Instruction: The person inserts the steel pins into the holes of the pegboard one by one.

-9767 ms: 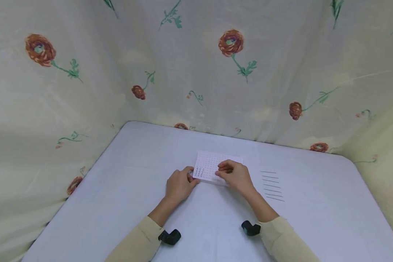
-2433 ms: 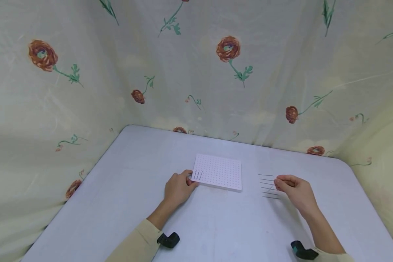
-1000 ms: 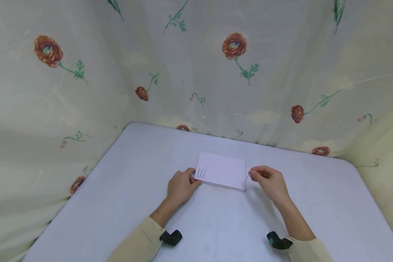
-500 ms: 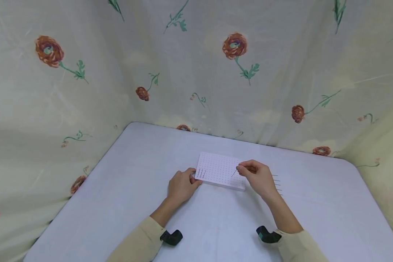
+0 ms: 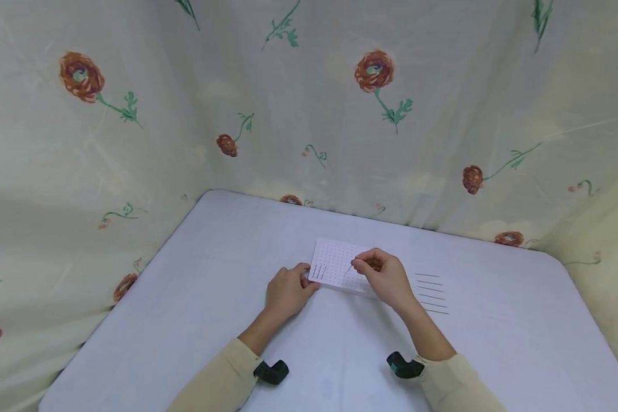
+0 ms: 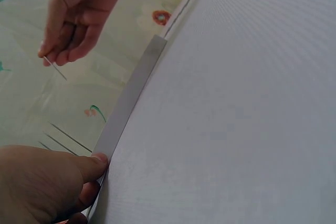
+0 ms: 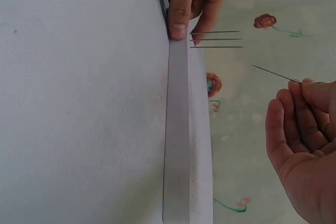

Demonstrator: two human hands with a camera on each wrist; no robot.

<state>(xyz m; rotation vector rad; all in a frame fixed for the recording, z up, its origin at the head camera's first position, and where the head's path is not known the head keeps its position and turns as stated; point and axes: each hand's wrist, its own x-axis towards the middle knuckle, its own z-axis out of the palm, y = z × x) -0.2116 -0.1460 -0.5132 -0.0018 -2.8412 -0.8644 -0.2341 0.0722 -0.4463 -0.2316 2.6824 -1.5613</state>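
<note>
A white pegboard (image 5: 335, 252) with rows of small holes lies flat on the table. My left hand (image 5: 286, 293) grips its near left corner, the thumb on the front edge. Beside that hand, three thin metal pins (image 7: 216, 39) stand upright in the board's holes. Above the middle of the board, my right hand (image 5: 388, 281) pinches another thin metal pin (image 7: 273, 73) between thumb and forefinger. This pin slants downward, and in the right wrist view its free tip is apart from the board. My right hand hides the board's right part in the head view.
Several more metal pins (image 5: 431, 289) lie in a spaced row on the white table (image 5: 226, 246), right of the board. A flower-patterned curtain (image 5: 185, 114) hangs around the table's back and sides. Each wrist carries a black camera (image 5: 271, 372).
Since picking up a pin from the row on the right, my right hand has carried it left over the board. My left hand keeps its grip on the corner.
</note>
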